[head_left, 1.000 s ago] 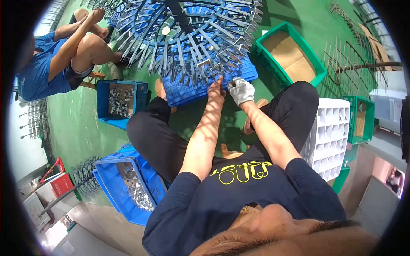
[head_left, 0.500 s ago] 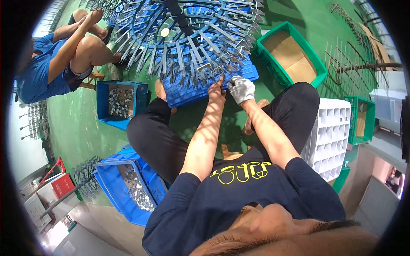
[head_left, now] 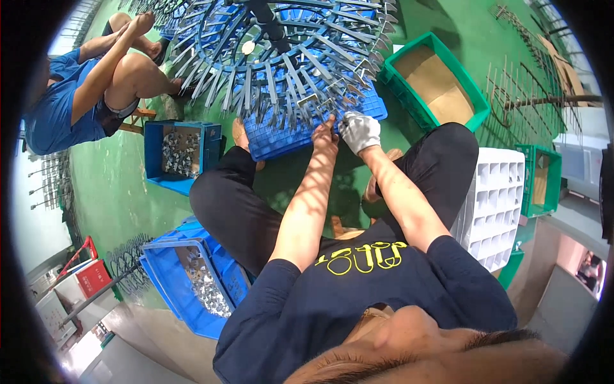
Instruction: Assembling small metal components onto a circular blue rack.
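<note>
Head: rack [head_left: 275, 35] just beyond right grip [head_left: 359, 131]

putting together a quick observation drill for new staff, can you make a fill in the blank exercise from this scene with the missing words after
1. The bare hand near the edge of the round rack is the person's ____ one.
2. The glove on the other hand is coloured ____.
3. The large cardboard-lined crate beside the rack is coloured ____.
4. The gridded tray stands on the person's ____ side.

Missing words: left; white; green; right.
</note>
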Demonstrator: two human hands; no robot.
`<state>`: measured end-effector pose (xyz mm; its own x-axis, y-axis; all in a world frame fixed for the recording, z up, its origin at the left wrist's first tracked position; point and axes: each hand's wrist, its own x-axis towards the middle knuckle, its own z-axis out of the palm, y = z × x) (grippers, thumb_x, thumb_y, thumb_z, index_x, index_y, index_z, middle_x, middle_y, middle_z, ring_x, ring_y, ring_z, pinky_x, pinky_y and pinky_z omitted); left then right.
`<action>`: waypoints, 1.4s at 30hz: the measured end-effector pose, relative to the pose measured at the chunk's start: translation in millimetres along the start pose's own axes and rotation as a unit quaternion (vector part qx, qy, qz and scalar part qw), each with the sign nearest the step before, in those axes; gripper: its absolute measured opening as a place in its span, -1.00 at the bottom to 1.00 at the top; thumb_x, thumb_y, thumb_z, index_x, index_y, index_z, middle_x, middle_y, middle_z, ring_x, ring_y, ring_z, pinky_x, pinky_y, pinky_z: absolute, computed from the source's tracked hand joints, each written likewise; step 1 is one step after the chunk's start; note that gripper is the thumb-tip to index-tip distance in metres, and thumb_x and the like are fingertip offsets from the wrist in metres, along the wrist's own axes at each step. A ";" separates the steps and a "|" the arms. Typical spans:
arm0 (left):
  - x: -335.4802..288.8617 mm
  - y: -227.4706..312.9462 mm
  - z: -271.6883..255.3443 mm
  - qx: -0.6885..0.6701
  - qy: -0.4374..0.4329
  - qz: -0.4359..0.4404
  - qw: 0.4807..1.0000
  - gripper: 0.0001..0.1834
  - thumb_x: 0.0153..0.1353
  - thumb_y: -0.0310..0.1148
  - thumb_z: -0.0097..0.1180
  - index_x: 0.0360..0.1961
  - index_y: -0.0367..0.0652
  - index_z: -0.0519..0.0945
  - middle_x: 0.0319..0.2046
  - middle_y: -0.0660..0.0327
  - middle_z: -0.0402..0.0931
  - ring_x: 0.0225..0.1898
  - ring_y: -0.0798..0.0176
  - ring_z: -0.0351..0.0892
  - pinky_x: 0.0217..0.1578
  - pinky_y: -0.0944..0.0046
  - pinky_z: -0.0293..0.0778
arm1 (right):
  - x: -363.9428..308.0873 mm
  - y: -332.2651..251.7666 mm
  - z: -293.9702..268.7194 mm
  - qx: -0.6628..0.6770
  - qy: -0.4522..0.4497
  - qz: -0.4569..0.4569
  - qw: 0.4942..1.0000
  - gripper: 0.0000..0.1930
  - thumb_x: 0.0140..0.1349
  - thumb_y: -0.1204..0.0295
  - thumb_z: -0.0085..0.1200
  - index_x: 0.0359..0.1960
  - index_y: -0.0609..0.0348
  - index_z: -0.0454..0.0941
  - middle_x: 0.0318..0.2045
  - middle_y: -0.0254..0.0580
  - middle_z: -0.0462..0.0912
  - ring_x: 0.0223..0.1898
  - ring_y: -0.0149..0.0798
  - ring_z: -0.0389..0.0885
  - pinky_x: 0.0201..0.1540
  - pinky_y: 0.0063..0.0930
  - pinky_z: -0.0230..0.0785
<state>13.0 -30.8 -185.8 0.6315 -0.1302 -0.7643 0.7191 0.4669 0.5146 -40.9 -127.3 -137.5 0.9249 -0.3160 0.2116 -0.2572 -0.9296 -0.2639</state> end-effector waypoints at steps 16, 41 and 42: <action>-50.6 0.1 -21.0 -0.117 -0.093 -0.153 0.977 -0.54 0.19 0.08 0.11 -0.31 -0.16 0.58 -0.47 0.19 0.56 -0.50 0.33 0.52 -0.55 0.37 0.47 | -3.6 20.5 -18.0 0.101 -0.119 0.038 0.987 -0.72 0.10 0.17 0.02 -0.44 0.12 0.60 -0.44 -0.19 0.66 -0.42 -0.08 0.59 -0.31 -0.25 0.41; -49.5 10.6 29.0 -0.069 -0.175 -0.038 0.981 -0.78 0.19 -0.35 0.19 -0.16 -0.17 0.59 -0.26 0.20 0.61 -0.24 0.30 0.60 -0.27 0.36 0.49 | -2.2 13.1 -55.8 0.185 0.028 0.186 0.965 -0.83 -0.01 0.29 0.14 -0.43 0.07 0.63 -0.42 -0.21 0.66 -0.43 -0.04 0.58 -0.33 -0.27 0.41; -46.5 10.1 34.3 -0.091 -0.179 -0.052 0.978 -0.80 0.18 -0.36 0.19 -0.18 -0.16 0.60 -0.27 0.21 0.62 -0.25 0.32 0.59 -0.29 0.37 0.48 | -2.2 14.4 -54.9 0.194 0.082 0.172 0.962 -0.84 -0.01 0.30 0.14 -0.42 0.05 0.63 -0.40 -0.20 0.66 -0.43 -0.03 0.58 -0.34 -0.25 0.42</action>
<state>0.9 -50.0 -131.7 0.6418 -0.4684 -0.6071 0.7423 0.5783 0.3385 -62.0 -150.4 -90.1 0.7387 -0.6480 0.1857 -0.3878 -0.6339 -0.6691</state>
